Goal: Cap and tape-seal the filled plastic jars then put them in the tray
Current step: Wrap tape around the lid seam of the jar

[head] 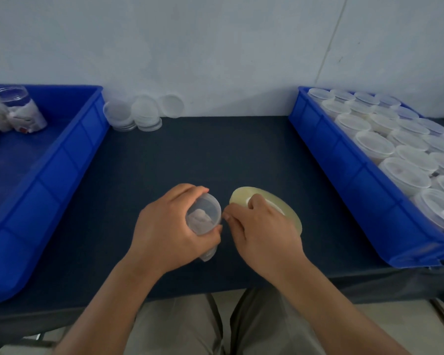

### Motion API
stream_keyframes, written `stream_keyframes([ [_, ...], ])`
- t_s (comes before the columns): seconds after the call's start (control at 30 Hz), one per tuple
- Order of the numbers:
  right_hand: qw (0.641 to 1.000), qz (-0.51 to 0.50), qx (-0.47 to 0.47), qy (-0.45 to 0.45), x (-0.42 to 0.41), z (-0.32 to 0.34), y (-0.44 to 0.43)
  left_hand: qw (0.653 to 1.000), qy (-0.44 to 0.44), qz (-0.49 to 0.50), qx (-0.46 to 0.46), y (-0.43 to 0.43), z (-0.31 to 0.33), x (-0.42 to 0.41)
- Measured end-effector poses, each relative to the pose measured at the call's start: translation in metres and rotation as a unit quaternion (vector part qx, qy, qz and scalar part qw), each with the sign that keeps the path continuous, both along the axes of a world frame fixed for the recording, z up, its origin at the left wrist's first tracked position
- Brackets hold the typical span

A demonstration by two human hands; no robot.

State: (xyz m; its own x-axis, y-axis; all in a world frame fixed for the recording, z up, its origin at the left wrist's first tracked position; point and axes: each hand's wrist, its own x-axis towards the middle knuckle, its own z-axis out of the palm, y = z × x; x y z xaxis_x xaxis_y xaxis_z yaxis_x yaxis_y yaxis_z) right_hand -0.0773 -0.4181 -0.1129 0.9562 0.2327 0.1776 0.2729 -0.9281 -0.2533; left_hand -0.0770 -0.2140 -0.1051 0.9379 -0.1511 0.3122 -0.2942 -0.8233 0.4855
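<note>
Currently taping: your left hand (164, 226) grips the tilted clear plastic jar (205, 213); your right hand (264, 229) clasps the yellowish transparent tape roll (291, 216). Next, likely: wrap the lid seam.

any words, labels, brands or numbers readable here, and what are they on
None can be read.
Jars in the left tray: a red mark, too blurred to read.
Tape roll, held jar, loose lids: no print shows.

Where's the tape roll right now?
Head view, front middle of the table: the tape roll is gripped by the right hand, just right of the jar the left hand holds.
</note>
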Motion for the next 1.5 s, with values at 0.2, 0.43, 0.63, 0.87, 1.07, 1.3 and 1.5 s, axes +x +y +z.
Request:
stream_keyframes([
  [0.2,1.000,-0.017,-0.008,0.008,0.015,0.000,0.013,0.999,-0.014,0.031,0.025,0.003,-0.001,0.007],
  [0.43,0.998,-0.046,-0.039,0.015,0.053,-0.010,0.032,0.996,-0.040,0.064,0.043,0.004,0.014,0.005],
  [0.63,0.992,-0.113,-0.036,0.033,0.100,-0.013,-0.037,0.992,-0.056,-0.048,-0.103,-0.003,0.030,-0.040],
  [0.87,0.997,-0.007,-0.061,0.051,0.065,-0.043,-0.038,0.998,-0.045,0.014,-0.032,0.010,0.025,-0.008],
  [1.07,0.987,0.048,-0.154,0.019,0.056,-0.061,-0.031,0.999,-0.023,0.018,-0.026,0.011,0.010,0.011],
  [1.3,0.983,0.061,-0.165,0.046,0.063,-0.057,-0.036,1.000,-0.002,-0.021,-0.013,0.017,-0.005,0.023],
  [1.5,0.989,0.054,-0.119,0.068,0.064,-0.030,-0.040,0.995,0.015,-0.094,-0.022,0.025,-0.008,0.032],
])
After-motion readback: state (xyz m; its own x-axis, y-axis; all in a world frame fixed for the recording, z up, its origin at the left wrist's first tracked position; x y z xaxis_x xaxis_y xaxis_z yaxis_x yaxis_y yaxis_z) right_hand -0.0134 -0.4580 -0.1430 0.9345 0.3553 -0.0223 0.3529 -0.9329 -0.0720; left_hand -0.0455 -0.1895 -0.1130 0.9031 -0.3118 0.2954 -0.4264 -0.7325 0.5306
